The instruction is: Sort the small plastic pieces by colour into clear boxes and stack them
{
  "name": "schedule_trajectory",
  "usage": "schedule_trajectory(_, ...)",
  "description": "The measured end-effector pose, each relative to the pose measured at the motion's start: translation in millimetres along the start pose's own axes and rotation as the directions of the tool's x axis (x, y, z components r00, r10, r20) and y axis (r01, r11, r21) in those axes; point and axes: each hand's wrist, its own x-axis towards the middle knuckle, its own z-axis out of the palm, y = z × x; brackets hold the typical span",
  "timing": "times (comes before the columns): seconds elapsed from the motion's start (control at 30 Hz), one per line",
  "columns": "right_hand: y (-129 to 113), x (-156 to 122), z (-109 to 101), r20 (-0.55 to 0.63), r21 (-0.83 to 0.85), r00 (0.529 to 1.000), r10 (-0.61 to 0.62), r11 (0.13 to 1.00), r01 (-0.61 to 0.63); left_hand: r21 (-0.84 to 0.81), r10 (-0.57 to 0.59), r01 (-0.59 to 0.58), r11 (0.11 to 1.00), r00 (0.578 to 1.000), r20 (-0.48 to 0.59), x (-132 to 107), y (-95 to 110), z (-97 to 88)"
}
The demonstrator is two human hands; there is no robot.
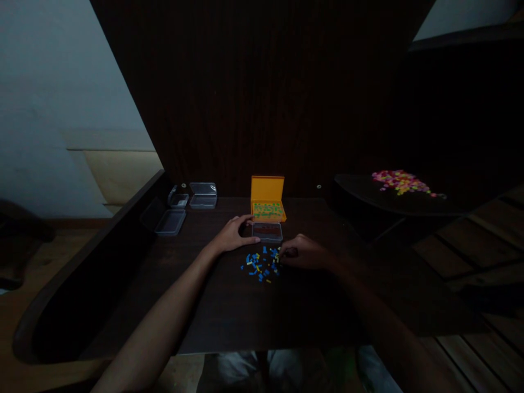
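A scatter of small blue, yellow and green pieces [261,265] lies on the dark table [229,305]. My right hand [305,252] rests at the right edge of the scatter, its fingers curled into a pinch on the pieces; what they hold is too small to name. My left hand [234,233] lies flat with its fingers stretched against the left side of a small clear box [267,231] with dark reddish contents. Right behind that box stands an open orange case [267,199], lid up, filled with green and yellow pieces.
Three clear plastic boxes [171,222] [179,200] [203,195] sit at the table's back left. A dark round surface [368,196] at the right carries a pile of pink and yellow pieces [400,181]. A dark panel rises behind the table.
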Motion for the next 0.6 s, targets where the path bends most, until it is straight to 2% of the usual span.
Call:
schedule_trajectory(0.2, 0.0, -5.8, 5.7, -0.056, -0.134, 0.998, 0.025, 0.990, -0.032, 0.033, -0.006, 0.006, 0.999, 1.000, 0.002, -0.9, 4.2, -3.7)
schedule_trajectory(0.37, -3.4, -8.4, 8.3, -0.080, -0.177, 0.995, 0.067, 0.981, -0.080, 0.027, -0.014, 0.014, 1.000, 1.000, -0.013, -1.2, 1.3, -2.4)
schedule_trajectory(0.6, -5.6, -8.5, 11.2, -0.076, -0.189, 0.996, 0.042, 0.980, -0.056, 0.027, -0.015, 0.015, 1.000, 1.000, -0.004, -1.5, 2.5, -2.5)
